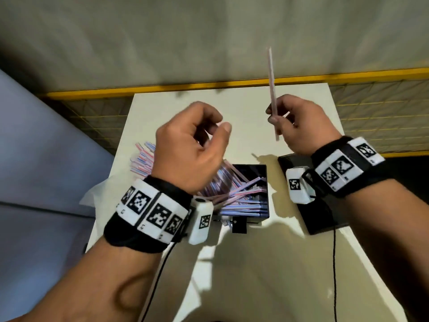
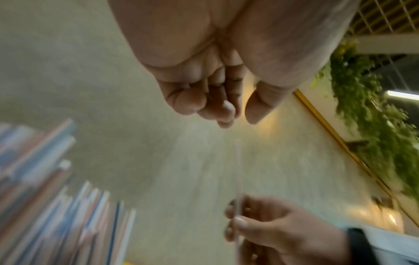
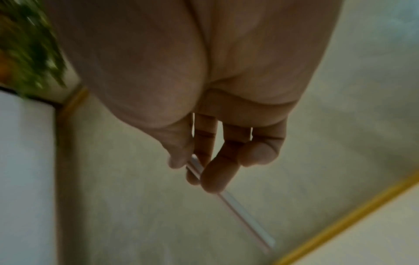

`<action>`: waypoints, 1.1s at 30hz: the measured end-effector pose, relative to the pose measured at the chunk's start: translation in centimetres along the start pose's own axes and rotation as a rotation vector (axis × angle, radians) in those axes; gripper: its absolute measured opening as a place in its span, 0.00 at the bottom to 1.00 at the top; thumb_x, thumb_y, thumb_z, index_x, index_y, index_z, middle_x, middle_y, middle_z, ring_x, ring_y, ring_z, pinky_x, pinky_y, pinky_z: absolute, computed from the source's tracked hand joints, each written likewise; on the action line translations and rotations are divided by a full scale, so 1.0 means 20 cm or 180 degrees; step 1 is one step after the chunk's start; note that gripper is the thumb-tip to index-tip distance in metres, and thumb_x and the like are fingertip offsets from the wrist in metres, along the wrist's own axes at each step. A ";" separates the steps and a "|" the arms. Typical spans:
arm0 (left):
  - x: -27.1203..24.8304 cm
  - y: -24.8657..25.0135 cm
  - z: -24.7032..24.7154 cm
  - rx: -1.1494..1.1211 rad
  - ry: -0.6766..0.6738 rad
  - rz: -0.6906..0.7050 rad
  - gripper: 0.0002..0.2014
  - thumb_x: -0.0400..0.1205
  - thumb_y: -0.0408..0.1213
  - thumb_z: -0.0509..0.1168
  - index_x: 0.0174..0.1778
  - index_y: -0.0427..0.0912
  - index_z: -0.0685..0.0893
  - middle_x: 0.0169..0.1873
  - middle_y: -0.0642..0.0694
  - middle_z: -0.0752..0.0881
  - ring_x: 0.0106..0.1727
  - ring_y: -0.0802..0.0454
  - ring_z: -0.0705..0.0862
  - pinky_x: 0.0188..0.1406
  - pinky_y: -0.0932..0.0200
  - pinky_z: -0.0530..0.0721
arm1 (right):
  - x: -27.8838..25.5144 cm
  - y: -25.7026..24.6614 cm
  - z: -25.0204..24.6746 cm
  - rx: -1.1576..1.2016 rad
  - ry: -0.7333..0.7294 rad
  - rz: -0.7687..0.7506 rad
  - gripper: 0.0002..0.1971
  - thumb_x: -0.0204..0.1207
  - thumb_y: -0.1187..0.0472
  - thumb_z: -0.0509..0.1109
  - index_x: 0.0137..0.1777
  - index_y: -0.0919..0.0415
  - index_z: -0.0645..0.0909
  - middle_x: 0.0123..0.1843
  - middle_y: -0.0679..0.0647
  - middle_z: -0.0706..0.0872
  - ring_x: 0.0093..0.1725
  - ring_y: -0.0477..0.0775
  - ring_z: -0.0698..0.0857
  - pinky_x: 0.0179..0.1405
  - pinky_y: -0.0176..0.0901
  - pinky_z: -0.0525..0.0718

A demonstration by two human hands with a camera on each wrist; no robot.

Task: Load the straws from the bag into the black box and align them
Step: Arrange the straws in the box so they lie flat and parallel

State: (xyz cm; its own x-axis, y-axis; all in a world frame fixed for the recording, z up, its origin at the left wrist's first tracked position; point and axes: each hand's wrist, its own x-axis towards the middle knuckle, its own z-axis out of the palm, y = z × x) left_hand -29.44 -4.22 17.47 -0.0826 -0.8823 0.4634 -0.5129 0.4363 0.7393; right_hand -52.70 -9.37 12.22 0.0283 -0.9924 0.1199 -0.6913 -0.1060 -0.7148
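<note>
A black box point(image 1: 264, 194) sits mid-table, stuffed with striped red, blue and white straws point(image 1: 234, 194) lying crossed and uneven. More straws point(image 1: 141, 159) spill from a clear bag point(image 1: 92, 194) at its left. My right hand point(image 1: 276, 117) is raised above the table and pinches one pale straw point(image 1: 271, 87), held nearly upright; the same straw point(image 3: 244, 211) shows in the right wrist view. My left hand point(image 1: 220, 126) hovers over the bag and box with fingers curled and nothing in it; its fingers point(image 2: 217, 111) are bunched beside the thumb.
The box's black lid point(image 1: 308, 210) lies flat to the right, partly under my right wrist. The white table point(image 1: 232, 275) ends at a yellow-framed wire mesh fence point(image 1: 371, 108). Cables run off the near edge.
</note>
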 end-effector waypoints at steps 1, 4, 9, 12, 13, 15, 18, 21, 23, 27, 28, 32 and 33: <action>0.01 -0.01 -0.04 -0.0156 0.0166 -0.0079 0.03 0.80 0.35 0.72 0.43 0.41 0.84 0.31 0.51 0.84 0.29 0.59 0.79 0.31 0.66 0.78 | -0.08 -0.08 -0.04 0.0169 -0.0041 -0.0081 0.06 0.81 0.63 0.68 0.53 0.52 0.83 0.43 0.43 0.86 0.38 0.53 0.87 0.43 0.46 0.84; -0.01 -0.03 -0.15 -0.0333 0.0407 -0.0039 0.06 0.82 0.36 0.70 0.40 0.39 0.84 0.30 0.47 0.84 0.28 0.57 0.78 0.30 0.66 0.75 | -0.30 -0.30 -0.05 0.0454 -0.0436 -0.0278 0.06 0.81 0.64 0.69 0.50 0.52 0.83 0.40 0.46 0.87 0.37 0.52 0.88 0.42 0.46 0.85; -0.15 -0.06 -0.30 -0.0481 0.0059 -0.0093 0.10 0.81 0.37 0.71 0.35 0.39 0.85 0.25 0.43 0.83 0.25 0.49 0.79 0.26 0.60 0.76 | -0.46 -0.39 0.24 -0.0571 -0.1418 -0.0429 0.06 0.79 0.62 0.68 0.42 0.52 0.77 0.35 0.46 0.83 0.37 0.50 0.79 0.39 0.45 0.77; -0.29 -0.10 -0.35 -0.0124 -0.1095 -0.0103 0.11 0.77 0.45 0.71 0.32 0.45 0.85 0.23 0.50 0.82 0.23 0.57 0.78 0.25 0.63 0.76 | -0.49 -0.33 0.43 -0.1076 -0.1990 -0.0140 0.07 0.83 0.58 0.63 0.42 0.54 0.76 0.39 0.56 0.85 0.43 0.61 0.82 0.44 0.54 0.83; -0.33 -0.12 -0.35 0.0295 -0.1692 -0.0053 0.12 0.76 0.50 0.70 0.32 0.46 0.85 0.24 0.51 0.83 0.25 0.57 0.80 0.26 0.62 0.78 | -0.49 -0.31 0.48 -0.1237 -0.2106 -0.0084 0.09 0.84 0.55 0.62 0.43 0.55 0.77 0.42 0.57 0.86 0.46 0.62 0.83 0.46 0.54 0.83; -0.40 -0.19 -0.34 0.1264 -0.2790 -0.0045 0.16 0.73 0.57 0.66 0.35 0.48 0.86 0.29 0.51 0.85 0.31 0.55 0.82 0.32 0.57 0.83 | -0.51 -0.31 0.53 -0.1403 -0.2165 -0.0082 0.17 0.85 0.46 0.59 0.45 0.57 0.81 0.43 0.57 0.86 0.46 0.61 0.83 0.45 0.51 0.82; -0.48 -0.28 -0.33 0.1838 -0.3355 -0.0539 0.14 0.73 0.57 0.67 0.41 0.50 0.85 0.36 0.52 0.85 0.40 0.49 0.83 0.36 0.58 0.81 | -0.53 -0.30 0.56 -0.1341 -0.2084 -0.0055 0.25 0.81 0.35 0.59 0.40 0.56 0.82 0.36 0.53 0.84 0.38 0.54 0.81 0.37 0.46 0.77; -0.48 -0.33 -0.35 0.2060 -0.3049 -0.0620 0.12 0.77 0.52 0.65 0.47 0.49 0.85 0.38 0.51 0.82 0.44 0.45 0.84 0.36 0.58 0.77 | -0.54 -0.29 0.58 -0.1502 -0.2100 -0.0009 0.23 0.75 0.32 0.64 0.38 0.53 0.79 0.34 0.47 0.80 0.37 0.52 0.79 0.35 0.44 0.72; -0.46 -0.36 -0.37 0.2069 -0.2787 -0.0598 0.10 0.79 0.50 0.65 0.47 0.49 0.85 0.39 0.50 0.81 0.46 0.44 0.84 0.37 0.58 0.75 | -0.55 -0.30 0.60 -0.1445 -0.1986 0.0066 0.21 0.73 0.32 0.67 0.38 0.50 0.76 0.35 0.46 0.79 0.36 0.50 0.78 0.35 0.44 0.73; -0.45 -0.41 -0.37 0.1757 -0.2354 -0.0516 0.10 0.80 0.50 0.65 0.46 0.48 0.83 0.45 0.49 0.81 0.50 0.46 0.81 0.44 0.54 0.80 | -0.55 -0.30 0.60 -0.1321 -0.1750 0.0328 0.20 0.74 0.35 0.70 0.39 0.51 0.76 0.37 0.48 0.80 0.37 0.48 0.79 0.37 0.45 0.79; -0.44 -0.42 -0.37 0.1725 -0.2375 -0.0532 0.10 0.80 0.50 0.65 0.48 0.47 0.83 0.46 0.49 0.80 0.51 0.47 0.81 0.45 0.54 0.81 | -0.54 -0.31 0.60 -0.1327 -0.1823 0.0418 0.20 0.74 0.35 0.70 0.39 0.51 0.76 0.36 0.48 0.80 0.36 0.47 0.80 0.36 0.44 0.79; -0.46 -0.45 -0.34 0.1759 -0.2390 -0.0528 0.10 0.80 0.46 0.65 0.52 0.46 0.85 0.50 0.48 0.76 0.53 0.45 0.81 0.47 0.53 0.81 | -0.54 -0.33 0.62 -0.1289 -0.1904 0.0642 0.20 0.73 0.36 0.72 0.58 0.46 0.82 0.40 0.46 0.87 0.43 0.48 0.86 0.48 0.46 0.87; -0.46 -0.46 -0.33 0.1816 -0.2383 -0.0491 0.08 0.81 0.43 0.65 0.52 0.46 0.85 0.50 0.47 0.76 0.54 0.44 0.81 0.46 0.52 0.80 | -0.53 -0.34 0.62 -0.1323 -0.1892 0.0676 0.21 0.72 0.36 0.72 0.59 0.46 0.82 0.42 0.47 0.87 0.45 0.49 0.87 0.50 0.47 0.87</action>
State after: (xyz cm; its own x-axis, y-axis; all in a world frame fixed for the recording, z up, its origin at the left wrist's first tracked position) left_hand -18.28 1.11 9.58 -0.4032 -0.8933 -0.1987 -0.8871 0.3283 0.3245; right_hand -39.31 1.04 7.18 0.1673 -0.8679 -0.4676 -0.9374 0.0069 -0.3482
